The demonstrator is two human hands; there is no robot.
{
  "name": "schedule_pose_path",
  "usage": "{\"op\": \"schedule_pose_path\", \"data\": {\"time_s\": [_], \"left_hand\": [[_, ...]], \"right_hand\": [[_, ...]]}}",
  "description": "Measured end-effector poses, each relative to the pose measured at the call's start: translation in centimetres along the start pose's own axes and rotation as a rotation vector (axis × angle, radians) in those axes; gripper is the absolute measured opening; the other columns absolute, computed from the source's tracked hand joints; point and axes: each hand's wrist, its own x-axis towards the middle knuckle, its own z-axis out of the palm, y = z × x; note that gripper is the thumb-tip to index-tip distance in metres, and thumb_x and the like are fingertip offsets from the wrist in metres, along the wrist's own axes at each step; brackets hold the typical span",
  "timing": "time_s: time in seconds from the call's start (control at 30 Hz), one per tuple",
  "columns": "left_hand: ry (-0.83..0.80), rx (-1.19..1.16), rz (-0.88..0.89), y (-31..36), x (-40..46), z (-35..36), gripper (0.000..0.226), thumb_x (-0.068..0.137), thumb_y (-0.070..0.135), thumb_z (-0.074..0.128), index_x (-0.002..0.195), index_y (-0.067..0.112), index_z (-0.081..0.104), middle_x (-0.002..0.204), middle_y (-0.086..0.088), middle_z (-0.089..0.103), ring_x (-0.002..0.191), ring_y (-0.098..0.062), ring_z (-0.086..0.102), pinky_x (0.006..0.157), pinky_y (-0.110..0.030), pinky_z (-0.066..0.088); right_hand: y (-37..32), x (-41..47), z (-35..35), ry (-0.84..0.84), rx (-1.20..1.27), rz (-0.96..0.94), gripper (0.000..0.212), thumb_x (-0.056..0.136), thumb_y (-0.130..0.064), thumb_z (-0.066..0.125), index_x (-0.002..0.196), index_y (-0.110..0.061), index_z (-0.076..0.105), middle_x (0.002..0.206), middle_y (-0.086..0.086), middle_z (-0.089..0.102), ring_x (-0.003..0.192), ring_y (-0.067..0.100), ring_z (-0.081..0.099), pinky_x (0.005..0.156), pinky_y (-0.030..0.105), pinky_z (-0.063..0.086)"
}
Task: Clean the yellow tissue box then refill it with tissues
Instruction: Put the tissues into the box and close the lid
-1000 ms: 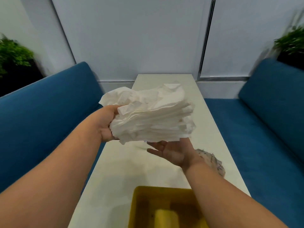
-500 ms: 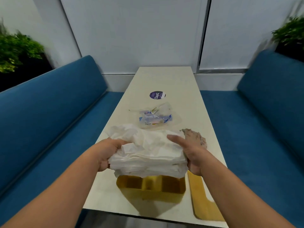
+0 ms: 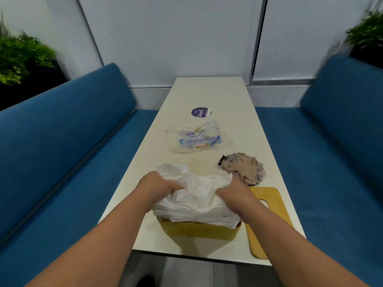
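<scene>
The yellow tissue box (image 3: 199, 230) stands open near the table's front edge. A thick white stack of tissues (image 3: 196, 195) sits in its top and bulges above the rim. My left hand (image 3: 155, 186) grips the stack's left side with curled fingers. My right hand (image 3: 234, 193) grips its right side, fingers dug into the paper. The box's yellow lid (image 3: 269, 222), with an oval slot, lies flat on the table just right of the box, partly under my right forearm.
A crumpled dirty cloth (image 3: 243, 170) lies behind the lid. An empty clear tissue wrapper (image 3: 199, 139) and a round purple sticker (image 3: 200, 112) are farther back on the cream table (image 3: 217, 94). Blue benches (image 3: 62, 154) flank both sides.
Both hands brought the tissue stack down from mid-air onto the open yellow box. My right hand shifted from beneath the stack to its right side.
</scene>
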Motion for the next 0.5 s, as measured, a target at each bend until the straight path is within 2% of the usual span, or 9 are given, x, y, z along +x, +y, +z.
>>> {"op": "schedule_pose_path", "data": {"time_s": [0.07,0.13,0.23,0.33,0.37,0.43,0.5], "left_hand": [[0.011,0.112,0.013,0.1,0.5,0.4,0.050,0.062,0.034,0.083,0.105,0.014,0.065,0.096,-0.008,0.069,0.087,-0.027,0.067,0.082,-0.043,0.060],[0.024,0.226,0.035,0.2,0.9,1.0,0.044,0.066,0.029,0.081,0.103,0.010,0.066,0.095,-0.008,0.068,0.088,-0.025,0.065,0.081,-0.039,0.059],[0.027,0.327,0.052,-0.1,1.6,2.4,0.040,0.070,0.027,0.081,0.102,0.007,0.067,0.098,-0.009,0.067,0.094,-0.026,0.063,0.084,-0.037,0.057],[0.023,0.436,0.094,-1.1,1.7,3.9,0.051,0.070,0.040,0.079,0.112,0.014,0.065,0.107,-0.004,0.067,0.094,-0.020,0.062,0.073,-0.029,0.052],[0.022,0.485,0.114,-1.4,1.8,4.3,0.059,0.069,0.048,0.076,0.118,0.018,0.062,0.111,-0.002,0.066,0.091,-0.018,0.059,0.067,-0.025,0.046],[0.021,0.530,0.121,-1.8,2.2,4.8,0.069,0.067,0.057,0.070,0.125,0.022,0.057,0.116,0.001,0.064,0.086,-0.016,0.053,0.059,-0.021,0.035],[0.026,0.515,0.110,-1.5,1.7,4.7,0.073,0.068,0.056,0.073,0.128,0.018,0.053,0.119,-0.002,0.062,0.095,-0.020,0.057,0.062,-0.021,0.037]], "right_hand": [[-0.2,0.0,0.4,0.015,-0.121,-0.015,0.043,0.092,-0.018,0.057,0.129,-0.006,0.040,0.117,0.013,0.056,0.094,0.024,0.051,0.084,0.035,0.049],[-0.1,0.0,0.6,0.031,-0.210,-0.033,0.045,0.093,-0.016,0.053,0.133,-0.003,0.036,0.112,0.014,0.058,0.088,0.024,0.051,0.078,0.033,0.048],[-0.3,-0.2,1.1,0.044,-0.321,-0.062,0.053,0.095,-0.014,0.050,0.141,-0.002,0.027,0.118,0.016,0.058,0.084,0.023,0.049,0.065,0.031,0.042],[-0.1,-0.6,2.4,0.013,-0.494,-0.062,0.052,0.097,-0.010,0.045,0.143,0.001,0.024,0.124,0.022,0.054,0.071,0.029,0.048,0.051,0.034,0.034],[0.0,-0.6,2.7,-0.004,-0.587,-0.075,0.052,0.097,-0.009,0.044,0.144,0.000,0.023,0.128,0.024,0.050,0.075,0.034,0.050,0.051,0.035,0.033],[0.2,-0.7,2.6,-0.018,-0.707,-0.112,0.059,0.096,-0.012,0.045,0.146,0.000,0.016,0.137,0.025,0.040,0.103,0.036,0.055,0.066,0.031,0.042],[0.0,-0.9,1.8,0.035,-0.764,-0.179,0.059,0.095,-0.017,0.052,0.144,-0.001,0.022,0.141,0.021,0.035,0.114,0.031,0.052,0.074,0.028,0.042]]}}
